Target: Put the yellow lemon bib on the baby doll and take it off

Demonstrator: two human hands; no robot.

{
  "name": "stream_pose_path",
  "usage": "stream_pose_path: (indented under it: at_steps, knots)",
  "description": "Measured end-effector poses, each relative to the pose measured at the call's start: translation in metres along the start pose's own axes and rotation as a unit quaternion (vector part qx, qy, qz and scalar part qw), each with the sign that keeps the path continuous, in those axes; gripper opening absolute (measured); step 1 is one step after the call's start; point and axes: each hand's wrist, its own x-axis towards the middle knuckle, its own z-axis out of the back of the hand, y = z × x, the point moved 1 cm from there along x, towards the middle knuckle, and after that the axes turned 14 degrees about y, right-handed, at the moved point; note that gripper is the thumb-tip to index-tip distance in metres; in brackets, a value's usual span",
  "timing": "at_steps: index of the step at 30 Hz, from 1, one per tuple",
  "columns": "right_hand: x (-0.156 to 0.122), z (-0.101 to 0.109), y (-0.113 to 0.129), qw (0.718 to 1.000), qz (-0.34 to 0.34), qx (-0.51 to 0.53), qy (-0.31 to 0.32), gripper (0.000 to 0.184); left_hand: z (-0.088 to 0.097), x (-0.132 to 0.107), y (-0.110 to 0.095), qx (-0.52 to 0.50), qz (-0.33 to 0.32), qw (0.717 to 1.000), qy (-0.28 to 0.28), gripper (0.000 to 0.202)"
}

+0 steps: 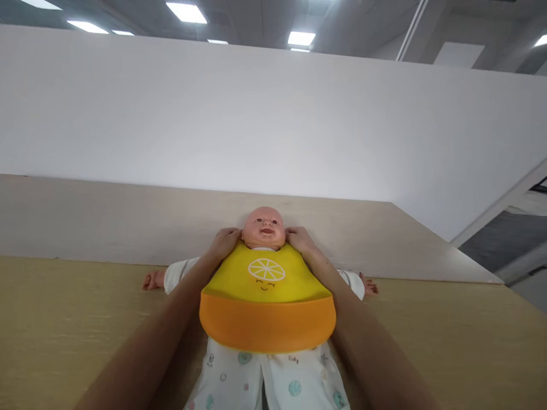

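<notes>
- The back of the view is filled by a plain white wall (256, 125), brightened unevenly.
- Above its top edge, a grey ceiling (256, 23) is shown, set with bright rectangular lights (187, 12).
- At upper right, the ceiling is crossed by a thin white bar (412, 28).
- A yellowish wood desk (77, 319) is backed by a paler strip (106, 222).
- At far right, a dark grey area (499, 239) is glimpsed, its details blurred.

The left forearm (160, 327) and right forearm (371, 330) are bare and smooth, tapering toward the bare left hand (225, 242) and right hand (301, 239).
</notes>
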Motion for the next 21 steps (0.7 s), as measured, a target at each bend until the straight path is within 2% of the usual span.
stream_pose_path:
  at_steps: [3,5,9,11,14,17,21]
  knots:
    - [-0.022,-0.002,0.004,0.999,-0.014,0.039,-0.019,0.019,-0.001,-0.008,0.0,-0.088,0.017,0.996,0.006,0.028]
    - [-0.043,-0.003,0.009,0.996,-0.027,0.085,-0.029,0.029,0.001,-0.019,-0.002,-0.164,0.046,0.985,0.022,0.039]
    - [-0.082,-0.006,0.02,0.981,-0.02,0.194,0.012,0.042,0.009,-0.044,-0.008,-0.226,0.062,0.97,0.065,0.058]
    - [-0.096,-0.006,0.025,0.974,-0.007,0.222,0.042,0.041,0.013,-0.056,-0.011,-0.218,0.055,0.972,0.073,0.053]
    - [-0.108,-0.008,0.03,0.969,-0.012,0.238,0.066,0.039,0.014,-0.067,-0.014,-0.209,0.053,0.975,0.053,0.038]
    - [-0.111,-0.01,0.031,0.971,-0.023,0.231,0.061,0.036,0.013,-0.069,-0.017,-0.208,0.054,0.976,0.022,0.032]
    - [-0.108,-0.014,0.032,0.967,-0.027,0.252,0.028,0.033,0.013,-0.06,-0.021,-0.221,0.056,0.974,-0.014,0.029]
